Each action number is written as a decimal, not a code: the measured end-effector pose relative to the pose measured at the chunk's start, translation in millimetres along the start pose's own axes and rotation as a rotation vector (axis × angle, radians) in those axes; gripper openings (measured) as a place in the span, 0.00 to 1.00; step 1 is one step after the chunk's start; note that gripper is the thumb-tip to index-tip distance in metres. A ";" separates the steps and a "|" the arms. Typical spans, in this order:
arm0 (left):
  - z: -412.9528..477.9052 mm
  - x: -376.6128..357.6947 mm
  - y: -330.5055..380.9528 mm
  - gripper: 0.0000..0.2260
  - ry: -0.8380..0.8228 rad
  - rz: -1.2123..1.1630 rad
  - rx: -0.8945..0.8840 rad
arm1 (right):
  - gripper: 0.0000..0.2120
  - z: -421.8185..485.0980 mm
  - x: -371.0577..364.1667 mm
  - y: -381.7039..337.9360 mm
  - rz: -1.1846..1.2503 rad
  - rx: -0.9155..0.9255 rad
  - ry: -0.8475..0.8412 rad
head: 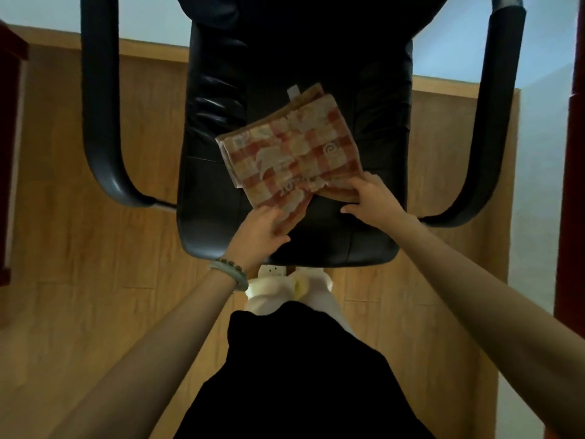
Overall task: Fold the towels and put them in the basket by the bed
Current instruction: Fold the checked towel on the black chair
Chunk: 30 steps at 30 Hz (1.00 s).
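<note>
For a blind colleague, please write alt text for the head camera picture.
A person's left hand and right hand grip the near edge of a folded orange-checked towel lying on a black office chair, seen from above. A bracelet is on the left wrist; the floor is wood.

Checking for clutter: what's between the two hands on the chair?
Head view: only the towel's near edge and bare chair seat between left hand and right hand.

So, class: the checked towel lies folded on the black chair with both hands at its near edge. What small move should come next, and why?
Probably lift it. The checked towel already looks folded compact on the chair seat, and the left hand and right hand each have a grip on its near corners. No basket is in view, so it must be carried there.
</note>
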<state>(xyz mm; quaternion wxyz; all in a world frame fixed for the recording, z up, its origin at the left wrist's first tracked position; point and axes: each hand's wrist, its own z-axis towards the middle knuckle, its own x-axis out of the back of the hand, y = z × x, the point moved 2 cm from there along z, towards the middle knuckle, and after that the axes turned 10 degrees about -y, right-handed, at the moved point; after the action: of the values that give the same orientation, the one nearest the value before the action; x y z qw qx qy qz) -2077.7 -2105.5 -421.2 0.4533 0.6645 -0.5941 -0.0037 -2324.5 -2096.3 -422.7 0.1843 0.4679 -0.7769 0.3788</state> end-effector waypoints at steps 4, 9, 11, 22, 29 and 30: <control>15.7 -14.8 -7.2 0.25 -0.012 0.220 -0.019 | 0.28 10.2 -5.0 9.9 -0.140 -0.004 -0.019; 22.2 -17.5 -10.1 0.18 0.033 0.383 -0.076 | 0.21 18.9 -2.2 15.2 -0.192 0.045 -0.009; 20.1 -13.8 -8.5 0.13 0.067 0.404 -0.095 | 0.16 19.8 1.8 14.1 -0.208 0.077 0.030; -48.5 101.9 34.0 0.08 0.349 0.252 -0.093 | 0.05 -50.2 95.2 -45.7 0.094 0.146 0.136; -117.4 187.3 94.3 0.09 0.360 0.285 -0.209 | 0.14 -124.6 186.8 -100.7 -0.036 0.266 0.182; -126.3 197.8 102.2 0.10 0.366 0.303 -0.221 | 0.16 -134.3 198.1 -106.6 -0.069 0.271 0.178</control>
<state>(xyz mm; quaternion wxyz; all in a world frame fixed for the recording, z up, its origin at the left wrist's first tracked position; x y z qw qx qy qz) -2031.3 -2174.9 -179.2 0.6184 0.5038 -0.5911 0.1197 -2339.1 -2139.8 -164.8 0.2003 0.4794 -0.6829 0.5135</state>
